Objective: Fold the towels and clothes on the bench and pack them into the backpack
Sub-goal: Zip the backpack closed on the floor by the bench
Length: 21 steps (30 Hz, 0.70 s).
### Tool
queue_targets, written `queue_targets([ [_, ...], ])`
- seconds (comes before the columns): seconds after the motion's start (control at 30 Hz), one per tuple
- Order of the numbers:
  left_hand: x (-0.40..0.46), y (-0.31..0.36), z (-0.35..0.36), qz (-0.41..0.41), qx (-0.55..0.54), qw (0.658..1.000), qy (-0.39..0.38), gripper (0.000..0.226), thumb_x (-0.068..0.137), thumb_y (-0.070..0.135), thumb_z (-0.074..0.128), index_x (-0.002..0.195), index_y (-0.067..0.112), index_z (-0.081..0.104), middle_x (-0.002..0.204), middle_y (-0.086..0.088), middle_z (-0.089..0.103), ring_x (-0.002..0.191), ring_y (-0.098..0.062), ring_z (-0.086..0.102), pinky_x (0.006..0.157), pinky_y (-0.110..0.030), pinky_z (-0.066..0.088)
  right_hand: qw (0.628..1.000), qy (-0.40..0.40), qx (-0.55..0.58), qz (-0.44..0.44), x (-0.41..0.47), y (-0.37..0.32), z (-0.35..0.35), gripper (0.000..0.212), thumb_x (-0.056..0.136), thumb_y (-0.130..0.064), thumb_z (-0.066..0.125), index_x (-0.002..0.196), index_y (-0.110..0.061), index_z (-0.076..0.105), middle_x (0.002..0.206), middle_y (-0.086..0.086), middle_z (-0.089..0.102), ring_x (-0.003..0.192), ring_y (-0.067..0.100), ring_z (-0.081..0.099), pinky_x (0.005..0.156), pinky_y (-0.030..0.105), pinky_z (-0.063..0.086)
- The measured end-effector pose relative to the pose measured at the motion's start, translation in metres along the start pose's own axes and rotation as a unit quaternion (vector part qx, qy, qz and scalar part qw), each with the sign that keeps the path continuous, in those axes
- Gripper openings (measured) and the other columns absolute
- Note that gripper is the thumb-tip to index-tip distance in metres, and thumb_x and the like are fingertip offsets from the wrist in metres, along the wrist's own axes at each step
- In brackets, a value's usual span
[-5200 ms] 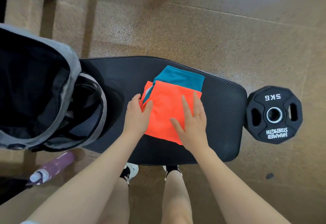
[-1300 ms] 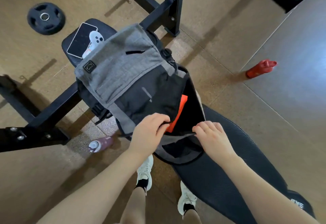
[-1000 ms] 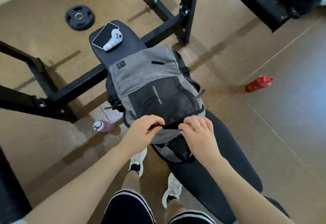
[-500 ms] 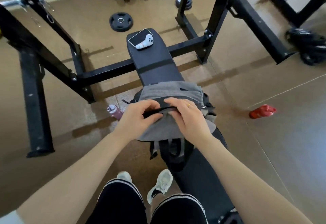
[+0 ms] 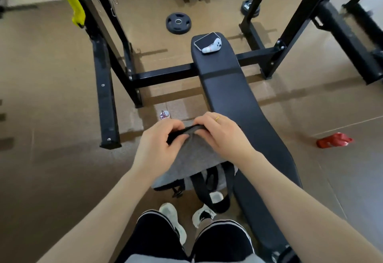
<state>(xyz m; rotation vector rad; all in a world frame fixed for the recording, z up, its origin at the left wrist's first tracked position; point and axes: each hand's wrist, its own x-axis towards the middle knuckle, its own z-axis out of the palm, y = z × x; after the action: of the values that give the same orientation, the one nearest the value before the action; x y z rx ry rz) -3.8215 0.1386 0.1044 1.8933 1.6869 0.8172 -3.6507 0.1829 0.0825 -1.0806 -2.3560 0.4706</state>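
The grey backpack (image 5: 192, 159) hangs upright in front of me, beside the near left edge of the black bench (image 5: 234, 101). My left hand (image 5: 159, 144) and my right hand (image 5: 219, 134) both grip the black top edge of the backpack, fingers curled round it. Its black straps dangle below, above my shoes. The folded clothes are not visible; the bag's mouth is pulled together.
A phone (image 5: 206, 41) and a white controller (image 5: 213, 47) lie at the bench's far end. A purple bottle (image 5: 164, 114) and a red bottle (image 5: 333, 140) lie on the floor. A weight plate (image 5: 178, 23) and black rack frames (image 5: 105, 88) stand around.
The orange and teal clothes went from the bench into the backpack. Both hands then closed the bag's top, and the bag has been lifted off the bench towards me.
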Motion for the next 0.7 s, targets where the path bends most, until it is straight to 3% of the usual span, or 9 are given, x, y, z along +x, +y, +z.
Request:
queue_targets([
  [0.2, -0.019, -0.062, 0.029, -0.016, 0.029, 0.998, -0.061, 0.012, 0.085, 0.015, 0.064, 0.095, 0.009, 0.063, 0.088, -0.001, 0.063, 0.081, -0.018, 0.059, 0.068, -0.020, 0.039, 0.988, -0.108, 0.006, 0.113, -0.017, -0.001, 0.064, 0.039, 0.087, -0.030, 0.038, 0.099, -0.005, 0.065, 0.091, 0.008, 0.068, 0.084, 0.026, 0.066, 0.073, 0.023, 0.044],
  [0.33, -0.024, -0.115, 0.070, -0.067, 0.049, 0.994, -0.075, 0.009, 0.085, 0.011, 0.061, 0.093, 0.008, 0.062, 0.086, -0.004, 0.061, 0.077, -0.023, 0.059, 0.065, -0.025, 0.038, 0.971, -0.168, 0.042, 0.167, -0.020, 0.027, 0.125, 0.026, 0.094, -0.020, 0.049, 0.111, -0.003, 0.060, 0.109, 0.012, 0.063, 0.105, 0.028, 0.057, 0.087, 0.036, 0.046],
  [0.4, -0.026, -0.142, 0.090, -0.089, 0.071, 0.991, -0.074, 0.009, 0.084, 0.009, 0.060, 0.092, 0.007, 0.063, 0.086, -0.005, 0.062, 0.075, -0.023, 0.060, 0.064, -0.024, 0.039, 0.968, -0.181, 0.053, 0.168, -0.018, 0.042, 0.157, 0.024, 0.093, -0.018, 0.050, 0.108, -0.004, 0.061, 0.108, 0.011, 0.064, 0.104, 0.028, 0.057, 0.085, 0.038, 0.048],
  [0.53, -0.023, -0.212, 0.139, -0.123, 0.126, 0.981, -0.081, 0.013, 0.083, 0.012, 0.056, 0.090, 0.007, 0.065, 0.085, -0.005, 0.066, 0.074, -0.021, 0.062, 0.064, -0.017, 0.041, 0.968, -0.209, 0.062, 0.125, -0.020, 0.087, 0.238, 0.029, 0.083, -0.026, 0.046, 0.090, -0.006, 0.066, 0.082, 0.007, 0.069, 0.077, 0.027, 0.066, 0.063, 0.029, 0.053],
  [0.63, -0.020, -0.277, 0.186, -0.137, 0.128, 0.980, -0.074, 0.025, 0.084, 0.020, 0.045, 0.091, 0.007, 0.064, 0.087, -0.006, 0.065, 0.080, -0.019, 0.057, 0.071, -0.021, 0.038, 0.973, -0.211, 0.048, 0.085, -0.024, 0.139, 0.306, 0.023, 0.077, -0.026, 0.059, 0.089, -0.008, 0.067, 0.080, 0.005, 0.068, 0.073, 0.025, 0.066, 0.064, 0.029, 0.053],
  [0.7, -0.014, -0.310, 0.205, -0.178, 0.109, 0.977, -0.045, 0.015, 0.088, 0.014, 0.050, 0.093, 0.006, 0.062, 0.089, -0.005, 0.061, 0.084, -0.021, 0.056, 0.072, -0.019, 0.037, 0.974, -0.215, 0.020, 0.071, -0.030, 0.173, 0.342, 0.029, 0.078, -0.032, 0.057, 0.095, -0.011, 0.067, 0.087, 0.004, 0.068, 0.080, 0.025, 0.066, 0.072, 0.032, 0.052],
])
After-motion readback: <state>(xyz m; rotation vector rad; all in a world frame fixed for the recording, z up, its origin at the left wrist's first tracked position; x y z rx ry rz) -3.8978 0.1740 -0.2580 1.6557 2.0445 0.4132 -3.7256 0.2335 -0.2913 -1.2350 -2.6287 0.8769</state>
